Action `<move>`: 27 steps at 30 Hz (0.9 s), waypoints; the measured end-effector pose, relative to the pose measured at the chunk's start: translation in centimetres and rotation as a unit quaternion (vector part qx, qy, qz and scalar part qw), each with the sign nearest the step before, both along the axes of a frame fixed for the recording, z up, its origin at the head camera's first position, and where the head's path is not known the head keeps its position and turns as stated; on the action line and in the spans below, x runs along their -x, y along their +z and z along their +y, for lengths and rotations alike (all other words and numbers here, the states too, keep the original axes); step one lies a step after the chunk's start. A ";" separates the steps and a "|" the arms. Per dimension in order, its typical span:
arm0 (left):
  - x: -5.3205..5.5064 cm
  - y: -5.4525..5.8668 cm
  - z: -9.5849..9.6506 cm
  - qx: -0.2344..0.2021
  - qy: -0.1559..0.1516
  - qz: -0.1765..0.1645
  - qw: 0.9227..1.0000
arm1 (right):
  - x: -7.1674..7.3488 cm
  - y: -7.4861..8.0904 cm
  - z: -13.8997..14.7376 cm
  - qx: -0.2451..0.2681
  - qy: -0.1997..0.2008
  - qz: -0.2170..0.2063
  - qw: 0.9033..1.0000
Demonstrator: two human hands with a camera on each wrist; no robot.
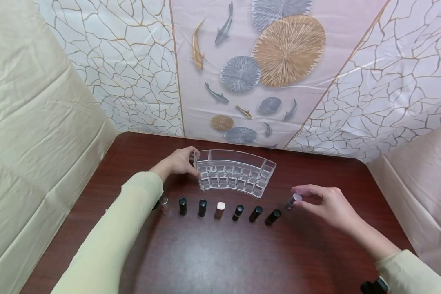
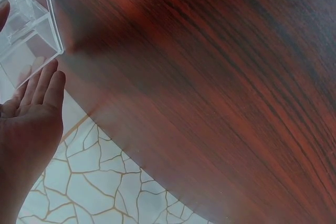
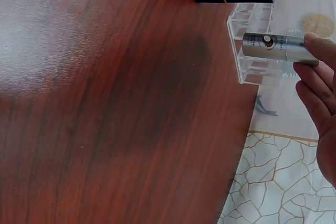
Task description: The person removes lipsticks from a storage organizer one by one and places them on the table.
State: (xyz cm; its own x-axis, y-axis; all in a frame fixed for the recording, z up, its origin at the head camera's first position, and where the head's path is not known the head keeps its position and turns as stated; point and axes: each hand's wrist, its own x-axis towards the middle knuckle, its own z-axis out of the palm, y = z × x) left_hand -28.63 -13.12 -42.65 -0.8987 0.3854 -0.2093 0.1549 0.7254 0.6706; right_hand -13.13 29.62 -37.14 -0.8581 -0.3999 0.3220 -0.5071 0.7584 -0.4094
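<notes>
A clear plastic lipstick organizer [image 1: 235, 171], curved and divided into small compartments, sits toward the back of the table. My left hand [image 1: 181, 161] holds its left end, thumb at the front and fingers along the back corner; in the left wrist view the fingers [image 2: 44, 85] lie fairly straight against it. At the right, my right hand [image 1: 325, 204] pinches a silver lipstick tube [image 3: 270, 46] by its upper end between thumb and fingers. The tube stands upright at the right end of a row of lipsticks, beside a black lipstick [image 1: 273, 217].
The row runs left across the table, with several black lipsticks, a rose-brown lipstick [image 1: 219, 210] with a pale top, and a clear-capped tube [image 1: 164, 205] near the left sleeve. A patterned cloth [image 1: 239, 73] hangs behind the dark wooden table [image 1: 206, 257].
</notes>
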 end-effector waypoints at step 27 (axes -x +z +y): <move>0.1 0.4 -0.1 -0.005 -0.016 0.005 1.000 | -1.5 -2.8 0.3 -0.018 0.020 0.026 0.999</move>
